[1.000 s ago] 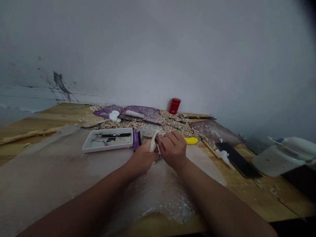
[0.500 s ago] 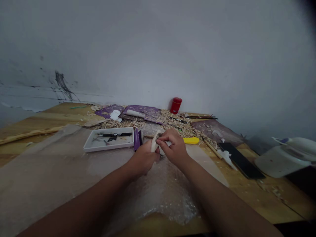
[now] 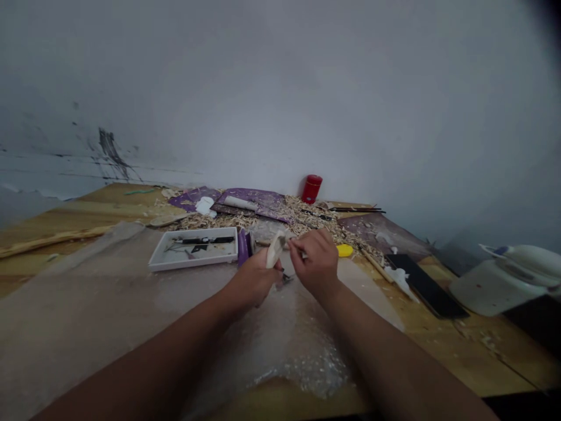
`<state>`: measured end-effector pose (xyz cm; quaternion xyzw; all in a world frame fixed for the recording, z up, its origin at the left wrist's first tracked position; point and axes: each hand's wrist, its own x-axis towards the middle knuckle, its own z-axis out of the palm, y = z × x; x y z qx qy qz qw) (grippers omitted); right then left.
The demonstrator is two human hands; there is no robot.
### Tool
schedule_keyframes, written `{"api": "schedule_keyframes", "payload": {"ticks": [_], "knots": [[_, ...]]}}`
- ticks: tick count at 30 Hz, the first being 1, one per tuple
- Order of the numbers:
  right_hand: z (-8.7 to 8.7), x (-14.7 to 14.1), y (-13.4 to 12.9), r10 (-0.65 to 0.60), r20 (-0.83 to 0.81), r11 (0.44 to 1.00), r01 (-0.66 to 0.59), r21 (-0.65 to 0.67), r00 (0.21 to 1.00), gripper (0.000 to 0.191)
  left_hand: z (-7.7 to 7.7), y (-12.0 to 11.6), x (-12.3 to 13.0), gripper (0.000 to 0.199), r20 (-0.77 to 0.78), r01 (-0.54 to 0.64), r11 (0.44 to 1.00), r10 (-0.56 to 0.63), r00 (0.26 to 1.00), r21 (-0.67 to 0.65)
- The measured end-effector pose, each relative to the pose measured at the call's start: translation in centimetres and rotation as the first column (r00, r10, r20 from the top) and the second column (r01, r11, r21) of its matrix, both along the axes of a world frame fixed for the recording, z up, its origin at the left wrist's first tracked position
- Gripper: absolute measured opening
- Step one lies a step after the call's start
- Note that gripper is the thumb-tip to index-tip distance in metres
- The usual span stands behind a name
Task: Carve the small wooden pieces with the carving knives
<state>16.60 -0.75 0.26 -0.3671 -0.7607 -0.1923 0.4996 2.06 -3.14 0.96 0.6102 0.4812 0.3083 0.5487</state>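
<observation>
Here, left hand (image 3: 250, 282) and right hand (image 3: 319, 257) at one pale piece (image 3: 274, 250)

The left hand grasps the pale piece above the bubble wrap (image 3: 109, 310), covering its lower end. Its long axis slants, the upper end pointing away from the person and slightly right. The right hand sits just beside it, thumb and forefinger drawn together; whether they pinch something small, I cannot tell.

Counted from the largest down: one wooden table (image 3: 83, 207), one white container (image 3: 486, 286), one dark slab (image 3: 425, 286), one white tray (image 3: 193, 266), one red can (image 3: 311, 189) and one yellow object (image 3: 345, 251). The wood shavings (image 3: 307, 217) are too many to count.

Around these, a pale wall (image 3: 280, 88) rises behind the wooden table. The wood shavings spread beyond the hands, the red can tilting at their far side. The white tray lies left, beside a purple item (image 3: 243, 247) near the left hand. The right hand stands in front of the yellow object. Below the left hand's fingers shows a small dark thing (image 3: 287, 278), too blurred to name.
</observation>
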Motion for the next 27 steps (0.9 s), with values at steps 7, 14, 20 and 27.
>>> {"api": "schedule_keyframes", "payload": {"ticks": [7,14,20,27], "knots": [[0.4,-0.5,-0.07,0.181,-0.276,0.89,-0.276,-0.363,0.944,0.011,-0.01,-0.04,-0.08,0.011,0.047,0.057,0.998,-0.057,0.997,0.0],[-0.11,-0.2,0.54,0.187,-0.102,0.916,-0.21,-0.342,0.977,0.015,-0.13,-0.09,0.13,0.012,-0.023,0.007,0.997,-0.005,1.0,0.072],[-0.31,-0.52,0.04,-0.039,0.193,0.994,0.057,-0.09,0.98,0.02,0.1,0.07,0.16,0.012,-0.055,-0.001,0.981,0.012,0.998,0.195],[-0.27,-0.68,-0.06,0.043,0.059,0.992,-0.036,-0.117,0.997,0.019,0.12,0.01,0.04,0.011,-0.023,-0.004,0.989,0.008,1.0,0.15]]}}
